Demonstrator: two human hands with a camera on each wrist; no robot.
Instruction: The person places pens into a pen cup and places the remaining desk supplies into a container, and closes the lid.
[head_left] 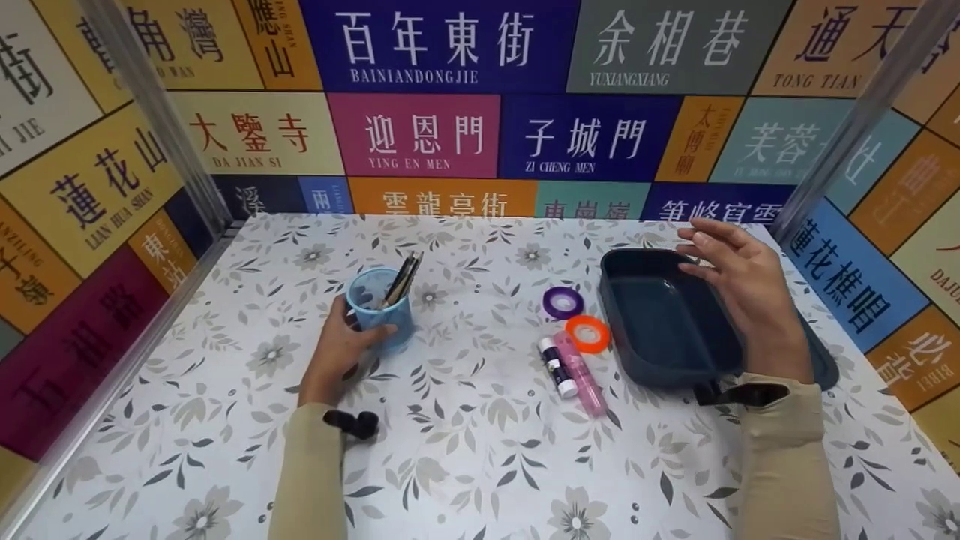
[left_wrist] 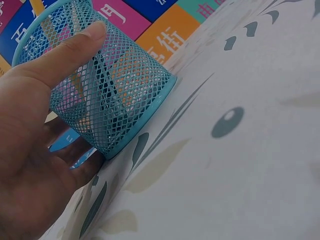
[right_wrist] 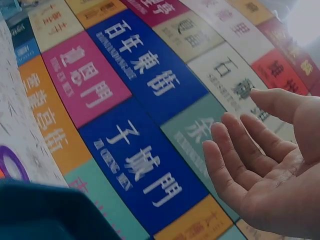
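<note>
My left hand (head_left: 341,352) grips a light blue mesh pen holder (head_left: 403,319), thumb across the near side and the other fingers behind and beneath it in the left wrist view. A few slim pens or pencils (head_left: 403,277) lean in the holder. My right hand (head_left: 750,289) is raised over the right side of a dark blue rectangular box (head_left: 660,375), palm turned inward, fingers loosely bent and holding nothing. The box has no cover on it, and its inside shows bare. In the right wrist view its rim (right_wrist: 50,192) appears at the lower left.
Left of the box lie a purple tape roll (head_left: 550,303), an orange tape roll (head_left: 602,339), a white-and-dark glue stick (head_left: 556,367) and a pink tube (head_left: 585,379). A dark flat lid (head_left: 823,364) lies partly hidden behind the right arm. Sign-covered panels (head_left: 420,135) border the flowered table (head_left: 465,465).
</note>
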